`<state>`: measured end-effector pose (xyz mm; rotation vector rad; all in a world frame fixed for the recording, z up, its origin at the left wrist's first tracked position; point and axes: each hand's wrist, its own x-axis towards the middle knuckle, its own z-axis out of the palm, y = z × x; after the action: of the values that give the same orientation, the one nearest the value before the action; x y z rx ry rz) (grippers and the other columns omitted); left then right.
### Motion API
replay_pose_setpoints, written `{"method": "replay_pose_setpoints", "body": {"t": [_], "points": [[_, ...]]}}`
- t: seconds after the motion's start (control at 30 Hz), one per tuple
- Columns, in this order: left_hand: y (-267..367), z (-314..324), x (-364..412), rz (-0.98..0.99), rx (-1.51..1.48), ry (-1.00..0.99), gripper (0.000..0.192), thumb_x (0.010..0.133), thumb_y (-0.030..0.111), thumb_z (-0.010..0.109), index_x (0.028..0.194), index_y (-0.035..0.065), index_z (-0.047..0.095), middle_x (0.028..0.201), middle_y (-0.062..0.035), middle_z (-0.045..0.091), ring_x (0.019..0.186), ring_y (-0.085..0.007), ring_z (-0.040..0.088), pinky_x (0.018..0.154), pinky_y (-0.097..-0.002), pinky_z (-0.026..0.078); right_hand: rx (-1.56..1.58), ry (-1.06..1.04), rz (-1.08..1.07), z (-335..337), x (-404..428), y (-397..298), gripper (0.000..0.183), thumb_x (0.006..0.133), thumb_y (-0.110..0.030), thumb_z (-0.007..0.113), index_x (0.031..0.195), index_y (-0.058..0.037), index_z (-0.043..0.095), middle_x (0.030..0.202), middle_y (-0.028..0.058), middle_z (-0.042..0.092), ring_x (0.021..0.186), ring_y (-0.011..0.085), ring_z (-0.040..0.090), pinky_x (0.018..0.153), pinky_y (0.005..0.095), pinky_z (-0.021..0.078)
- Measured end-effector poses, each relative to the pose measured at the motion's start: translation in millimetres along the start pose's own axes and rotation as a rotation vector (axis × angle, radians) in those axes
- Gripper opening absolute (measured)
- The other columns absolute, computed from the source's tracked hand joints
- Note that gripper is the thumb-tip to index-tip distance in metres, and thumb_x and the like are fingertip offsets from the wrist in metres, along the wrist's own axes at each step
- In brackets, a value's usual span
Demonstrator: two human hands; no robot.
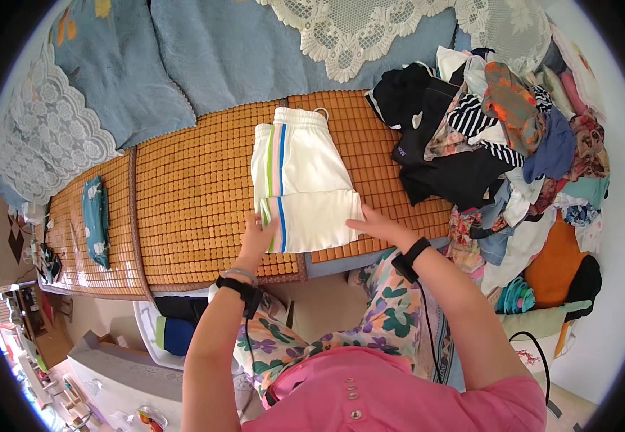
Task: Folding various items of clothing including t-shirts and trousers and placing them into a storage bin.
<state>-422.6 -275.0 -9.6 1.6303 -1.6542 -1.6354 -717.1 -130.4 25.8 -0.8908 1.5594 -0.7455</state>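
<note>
A pair of white trousers (312,156) lies on a bamboo-tile mat, its elastic waistband at the far end. Green, pink and blue stripes run down its left side. The near part of the legs is folded back over the rest, forming a flat flap. My left hand (258,240) grips the flap's left edge by the stripes, its fingertips partly hidden by the cloth. At the opposite edge, my right hand (381,225) has its thumb on top of the white cloth and its fingers against the side.
A large heap of mixed clothes (485,135) rises on the right. The bamboo-tile mat (193,200) covers the seat, with blue sofa covers (237,54) and lace cloths (355,32) behind. A folded teal item (95,221) lies at left. Below stands a white bin (153,345) holding dark cloth.
</note>
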Motion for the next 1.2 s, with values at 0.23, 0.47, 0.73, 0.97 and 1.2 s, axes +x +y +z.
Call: {"method": "replay_pose_setpoints", "body": {"t": [0.23,0.47,0.73,0.97,1.2], "points": [[-3,-5,-8,0.038,0.026,0.053,0.052,0.089,0.014,0.064,0.131,-0.0005,0.039,0.098,-0.0171,0.065,0.086,-0.0253,0.065,0.077,-0.0345,0.052,-0.377,0.414,-0.027,5,38,6,0.044,0.088,-0.032,0.06,0.113,0.0033,0.054,0.092,0.0237,0.066,0.089,0.0401,0.064,0.079,0.0459,0.0484],[26,-10,-30,0.714,0.875,0.136,0.071,0.078,0.022,0.074,0.139,0.0078,0.039,0.147,-0.0212,0.032,0.132,-0.04,0.036,0.107,-0.0479,0.033,-1.072,0.369,-0.667,3,21,-12,0.056,0.08,-0.018,0.072,0.131,-0.0089,0.049,0.139,0.0163,0.044,0.13,0.0349,0.041,0.106,0.0473,0.0357],[34,-17,-28,0.769,1.048,-0.263,0.067,0.077,0.023,0.073,0.137,0.0116,0.045,0.151,-0.0136,0.031,0.139,-0.0353,0.031,0.107,-0.0466,0.037,-1.091,0.114,-0.578,20,24,-2,0.063,0.08,-0.024,0.072,0.135,-0.0068,0.048,0.146,0.0143,0.039,0.137,0.0321,0.034,0.112,0.0449,0.0303],[48,-49,-52,0.498,0.706,-0.411,0.044,0.077,0.013,0.066,0.12,0.0065,0.058,0.114,-0.0194,0.062,0.106,-0.0373,0.06,0.09,-0.0426,0.05,-0.605,-0.244,-0.166,11,9,-12,0.037,0.086,-0.018,0.062,0.121,-0.0046,0.058,0.111,0.0239,0.063,0.102,0.0393,0.06,0.087,0.0459,0.0473],[77,-72,-41,0.329,0.603,-0.435,0.038,0.083,0.02,0.059,0.119,0.0063,0.058,0.108,-0.0228,0.064,0.101,-0.04,0.061,0.087,-0.0442,0.049,-0.618,-0.328,-0.176,16,-3,-29,0.033,0.089,-0.023,0.059,0.114,-0.001,0.059,0.104,0.0232,0.064,0.098,0.0389,0.061,0.085,0.045,0.0473]]}}
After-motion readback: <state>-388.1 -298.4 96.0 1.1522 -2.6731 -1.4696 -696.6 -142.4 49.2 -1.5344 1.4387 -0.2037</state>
